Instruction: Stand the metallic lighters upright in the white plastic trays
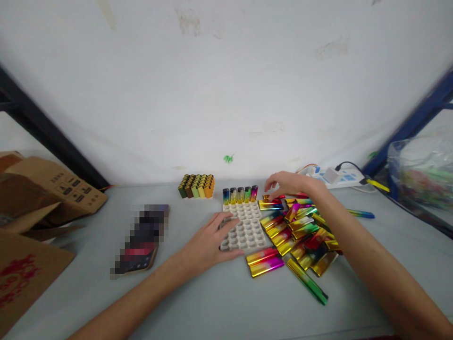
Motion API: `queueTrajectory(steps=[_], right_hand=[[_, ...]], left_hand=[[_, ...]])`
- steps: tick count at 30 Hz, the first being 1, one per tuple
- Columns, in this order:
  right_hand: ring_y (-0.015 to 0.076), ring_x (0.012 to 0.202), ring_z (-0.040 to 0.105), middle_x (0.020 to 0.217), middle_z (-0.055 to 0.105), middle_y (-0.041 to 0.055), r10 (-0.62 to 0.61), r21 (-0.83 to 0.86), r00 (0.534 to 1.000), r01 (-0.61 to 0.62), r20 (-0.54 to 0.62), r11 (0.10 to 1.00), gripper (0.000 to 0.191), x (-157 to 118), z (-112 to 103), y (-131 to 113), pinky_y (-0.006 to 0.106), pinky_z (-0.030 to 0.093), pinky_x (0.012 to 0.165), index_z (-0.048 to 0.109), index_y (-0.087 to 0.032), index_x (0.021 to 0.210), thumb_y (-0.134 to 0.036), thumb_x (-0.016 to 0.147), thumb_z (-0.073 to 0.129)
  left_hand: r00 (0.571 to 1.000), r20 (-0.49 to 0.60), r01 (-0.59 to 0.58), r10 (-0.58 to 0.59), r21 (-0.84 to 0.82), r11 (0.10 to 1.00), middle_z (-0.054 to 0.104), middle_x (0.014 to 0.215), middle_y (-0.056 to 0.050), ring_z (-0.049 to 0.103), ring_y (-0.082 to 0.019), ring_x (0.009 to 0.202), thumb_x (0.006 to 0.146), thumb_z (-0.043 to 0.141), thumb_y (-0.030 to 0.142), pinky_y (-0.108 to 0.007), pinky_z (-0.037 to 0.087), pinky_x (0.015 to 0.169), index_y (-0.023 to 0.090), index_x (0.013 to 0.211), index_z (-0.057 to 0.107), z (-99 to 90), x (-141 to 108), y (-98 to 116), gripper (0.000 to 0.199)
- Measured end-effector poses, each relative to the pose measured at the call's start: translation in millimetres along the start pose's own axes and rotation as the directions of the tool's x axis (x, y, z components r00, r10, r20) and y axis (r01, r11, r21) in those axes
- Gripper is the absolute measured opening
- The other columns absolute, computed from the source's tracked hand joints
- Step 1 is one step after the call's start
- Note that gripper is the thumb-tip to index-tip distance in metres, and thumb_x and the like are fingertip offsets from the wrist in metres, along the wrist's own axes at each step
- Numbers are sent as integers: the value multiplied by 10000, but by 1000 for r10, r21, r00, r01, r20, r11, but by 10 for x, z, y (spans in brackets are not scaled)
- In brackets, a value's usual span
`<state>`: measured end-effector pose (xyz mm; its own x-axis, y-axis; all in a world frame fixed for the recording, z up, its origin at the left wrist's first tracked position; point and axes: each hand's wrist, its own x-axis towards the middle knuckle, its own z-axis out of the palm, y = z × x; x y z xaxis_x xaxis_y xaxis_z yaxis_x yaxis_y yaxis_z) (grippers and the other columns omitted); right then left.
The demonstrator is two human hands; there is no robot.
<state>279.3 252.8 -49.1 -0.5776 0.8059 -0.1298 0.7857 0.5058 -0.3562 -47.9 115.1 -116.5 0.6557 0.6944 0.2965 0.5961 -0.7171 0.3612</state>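
Observation:
My left hand (pixel 214 238) lies across the left side of a pale moulded tray (pixel 260 242) with rows of holes, its fingers spread and the thumb along the near edge. Five metallic lighters, among them a yellow one (pixel 240 195), stand upright in the tray's far row. My right hand (pixel 283 184) is over the far left end of a heap of shiny lighters (pixel 300 226). Its fingers are curled downward, with a gap to the thumb. Just beneath the fingertips is a lighter (pixel 267 197); contact with it is unclear.
A block of upright gold-topped lighters (pixel 196 186) stands near the wall. To the left are a partly pixelated phone (pixel 145 241) and open cardboard boxes (pixel 60 189). A power strip (pixel 341 178) with cables and a clear plastic bag (pixel 423 165) are at the right.

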Motion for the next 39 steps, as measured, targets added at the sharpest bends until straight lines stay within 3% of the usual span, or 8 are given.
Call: queueTrajectory(steps=[7, 10, 13, 17, 22, 33, 39], right_hand=[[247, 750, 706, 865, 781, 56, 152, -32, 987, -151, 50, 988, 202, 80, 157, 140, 333, 524, 663, 774, -239, 856, -231, 655, 789], [239, 821, 705, 928, 775, 59, 97, 8, 995, -98, 37, 995, 231, 83, 148, 120, 321, 524, 713, 749, -230, 951, -246, 721, 756], [230, 883, 691, 989, 761, 64, 20, 34, 998, -18, -56, 999, 245, 44, 33, 69, 324, 519, 775, 719, -225, 1028, -256, 785, 714], [231, 887, 679, 999, 746, 79, -50, 65, 984, 62, -173, 996, 244, -66, -195, -100, 345, 510, 800, 714, -207, 1030, -346, 831, 694], [208, 938, 679, 1046, 738, 66, -155, 264, 954, 223, -257, 938, 284, -162, -325, -395, 338, 515, 858, 671, -206, 1058, -383, 837, 696], [166, 830, 676, 965, 718, 47, -204, 364, 925, 318, -320, 875, 267, -141, -179, -933, 314, 555, 764, 644, -191, 1050, -345, 842, 710], [165, 853, 693, 946, 737, 51, -241, 322, 897, 368, -371, 872, 272, 19, 87, -1141, 316, 544, 811, 689, -188, 1066, -413, 916, 660]], left_hand=[[1000, 16, 8, -8, 2, 1000, 487, 1441, -139, 494, -313, 1342, 872, 745, 477, -488, 447, 1137, 234, 1437, 515, -13, 0, 2, 656], [1000, 3, 5, -5, -4, 1000, 493, 1439, -139, 503, -315, 1337, 871, 744, 479, -485, 459, 1127, 241, 1446, 513, -8, -5, -6, 664], [1000, -12, -3, 3, -11, 1000, 504, 1431, -139, 510, -314, 1330, 868, 747, 478, -484, 461, 1126, 243, 1440, 520, 0, -6, -16, 658], [1000, -6, -6, 5, -8, 1000, 495, 1433, -138, 508, -308, 1327, 867, 748, 482, -476, 458, 1130, 237, 1422, 531, 1, -8, -14, 644], [1000, -4, 1, -1, -2, 1000, 501, 1424, -136, 510, -311, 1322, 858, 759, 472, -477, 457, 1128, 231, 1411, 541, -6, -5, 0, 641], [1000, 19, 21, -21, 4, 1000, 486, 1437, -148, 489, -318, 1340, 855, 765, 464, -486, 448, 1133, 212, 1414, 533, -30, 8, 47, 656], [1000, 8, 12, -12, -4, 1000, 488, 1437, -138, 477, -303, 1354, 862, 759, 467, -469, 440, 1146, 219, 1430, 515, -27, -1, 57, 666]])
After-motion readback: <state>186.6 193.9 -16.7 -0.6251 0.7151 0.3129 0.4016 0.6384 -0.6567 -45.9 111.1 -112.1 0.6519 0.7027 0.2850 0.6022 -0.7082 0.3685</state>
